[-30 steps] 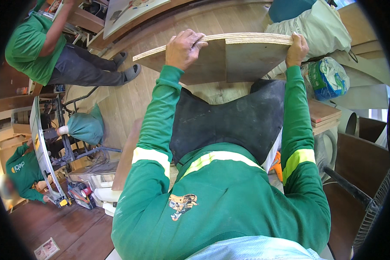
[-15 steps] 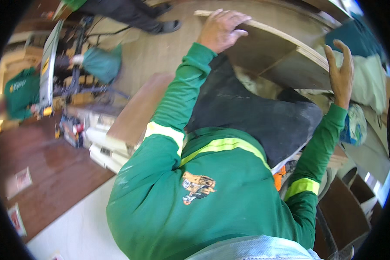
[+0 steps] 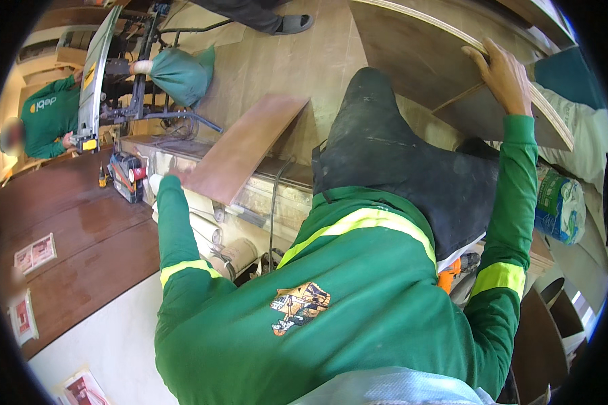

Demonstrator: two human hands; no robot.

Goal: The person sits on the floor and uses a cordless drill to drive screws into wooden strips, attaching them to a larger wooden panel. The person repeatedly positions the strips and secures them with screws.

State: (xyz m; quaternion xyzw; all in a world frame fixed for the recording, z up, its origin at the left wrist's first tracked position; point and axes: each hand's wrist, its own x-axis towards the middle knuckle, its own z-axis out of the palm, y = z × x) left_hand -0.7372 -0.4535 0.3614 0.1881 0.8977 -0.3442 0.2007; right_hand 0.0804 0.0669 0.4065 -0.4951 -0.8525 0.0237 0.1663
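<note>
My right hand (image 3: 507, 77) is closed over the upper edge of a large brown plywood panel (image 3: 412, 50), which stands on edge beyond my legs at the far right. The thumb and fingers lie across its pale layered edge. On the left, my arm stretches out to the near end of a thin reddish-brown board (image 3: 250, 148). My left hand (image 3: 178, 175) is at that end, small and blending with the board's colour, so its fingers cannot be made out. This board lies slanted across a low ledge.
A red-and-blue power tool (image 3: 127, 175) rests on a brown surface (image 3: 67, 236) at left. Beyond it a person in green (image 3: 51, 115) is beside a table saw (image 3: 101, 74) with a green dust bag (image 3: 182, 74). Another person's sandalled foot (image 3: 294, 25) shows above. A plastic-wrapped pack (image 3: 559, 206) lies right.
My left hand has let go of the plywood panel and swung left and nearer, to the brown board. My right hand, open before, has closed on the panel's edge.
</note>
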